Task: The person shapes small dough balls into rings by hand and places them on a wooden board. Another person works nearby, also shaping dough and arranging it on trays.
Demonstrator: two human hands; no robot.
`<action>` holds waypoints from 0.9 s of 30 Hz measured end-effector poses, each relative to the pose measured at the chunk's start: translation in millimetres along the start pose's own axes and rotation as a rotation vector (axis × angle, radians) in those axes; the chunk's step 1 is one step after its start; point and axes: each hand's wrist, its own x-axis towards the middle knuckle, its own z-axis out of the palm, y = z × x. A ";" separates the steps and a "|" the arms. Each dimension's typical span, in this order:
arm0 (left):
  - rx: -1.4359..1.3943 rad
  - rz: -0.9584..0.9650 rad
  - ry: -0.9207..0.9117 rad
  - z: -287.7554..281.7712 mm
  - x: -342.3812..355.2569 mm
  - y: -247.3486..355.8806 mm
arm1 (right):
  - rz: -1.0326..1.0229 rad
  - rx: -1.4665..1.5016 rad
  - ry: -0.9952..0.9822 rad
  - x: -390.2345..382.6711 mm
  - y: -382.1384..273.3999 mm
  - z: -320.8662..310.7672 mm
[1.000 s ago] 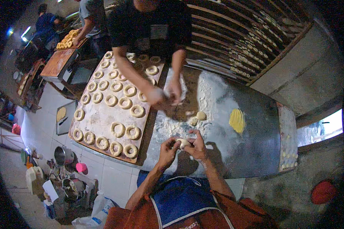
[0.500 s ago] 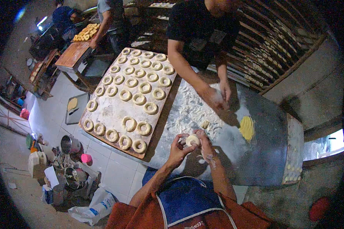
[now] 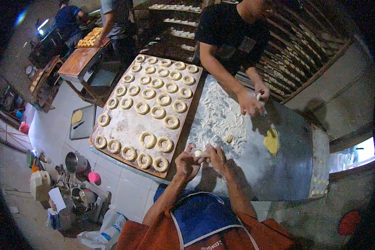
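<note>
A small pale piece of dough [image 3: 199,154] hangs between my hands above the near edge of the floured metal table [image 3: 293,166]. My left hand [image 3: 188,165] is closed at its left end, fingers curled. From the other side my right hand [image 3: 215,158] grips it, with floury fingers pressed together. Just beyond my fingers a small dough lump [image 3: 229,138] lies in the scattered flour [image 3: 218,110]. To my left is a wooden board [image 3: 121,124] bearing rows of dough rings [image 3: 148,139].
Across the table a co-worker's hands [image 3: 252,102] handle a bit of dough near a flattened yellow dough piece [image 3: 271,141]. Racks of dough trays [image 3: 291,62] stand behind. Pots [image 3: 76,162] and a plastic bag [image 3: 106,231] sit on the floor at left. Two people work farther back.
My hands have shifted slightly left, and the dough, held earlier as a round with both thumbs on it, now stretches between them. The co-worker's hands have lifted toward the right.
</note>
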 end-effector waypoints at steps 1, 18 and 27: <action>-0.063 -0.009 0.024 0.2 -1.1 4.1 | 0.003 0.298 0.002 -0.1 -16.6 8.4; 1.014 0.663 0.188 -39.9 30.3 40.9 | 0.093 0.111 0.146 33.3 -51.9 97.8; 0.894 0.665 0.115 -73.7 18.1 82.7 | -0.126 -0.128 0.095 44.6 -76.6 140.8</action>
